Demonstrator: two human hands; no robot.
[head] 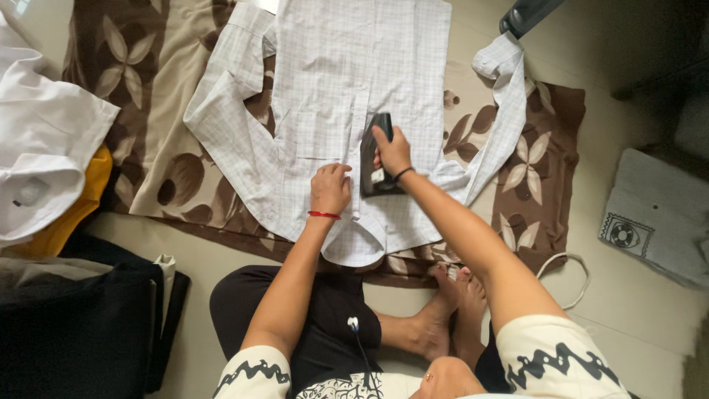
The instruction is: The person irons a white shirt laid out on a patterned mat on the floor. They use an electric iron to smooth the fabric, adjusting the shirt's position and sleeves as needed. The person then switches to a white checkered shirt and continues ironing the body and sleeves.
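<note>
A white checked shirt (347,81) lies spread flat on a brown blanket (159,140) with leaf patterns, on the floor. My right hand (391,150) grips the handle of a black clothes iron (377,159) that rests on the shirt's front, near the button placket. My left hand (329,188), with a red band on the wrist, presses down on the shirt fabric just left of the iron, fingers curled. The shirt's collar end points toward me. I sit cross-legged at the blanket's near edge.
Folded white garments (40,140) and a yellow cloth (74,214) lie at the left, dark clothes (74,325) below them. A grey mat (657,214) lies at the right. A white cord (572,273) loops beside my right knee. A dark object (528,13) sits at the top right.
</note>
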